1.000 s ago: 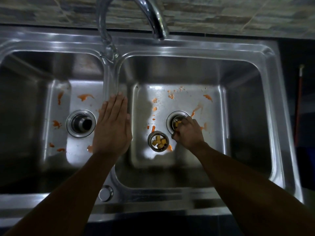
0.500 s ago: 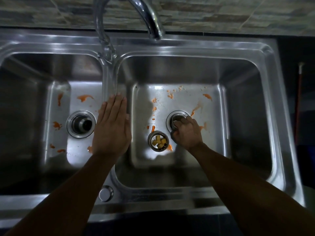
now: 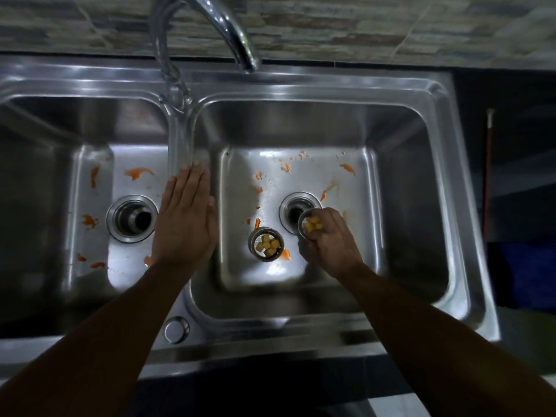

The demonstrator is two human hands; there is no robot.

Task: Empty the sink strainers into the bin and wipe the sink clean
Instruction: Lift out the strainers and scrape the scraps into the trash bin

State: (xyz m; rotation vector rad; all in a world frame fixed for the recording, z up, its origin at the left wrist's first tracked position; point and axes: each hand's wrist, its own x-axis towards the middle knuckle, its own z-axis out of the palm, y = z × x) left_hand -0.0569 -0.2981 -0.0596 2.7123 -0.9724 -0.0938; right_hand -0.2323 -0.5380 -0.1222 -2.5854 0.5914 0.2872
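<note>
A steel double sink fills the view, with orange smears on both basin floors. My right hand grips a metal strainer holding yellow food cubes, lifted just off the right drain. A second strainer with yellow cubes stands loose on the right basin floor, left of that hand. My left hand lies flat, fingers together, on the divider between the basins. The left drain is open, with no strainer in it.
The curved tap arches over the divider from the back rim. A round cap sits on the front rim. Right of the sink are a thin red rod and something blue in the dark.
My right hand has closed on the strainer in the right drain and raised it out toward me, showing its yellow cubes. My left hand has stayed on the divider.
</note>
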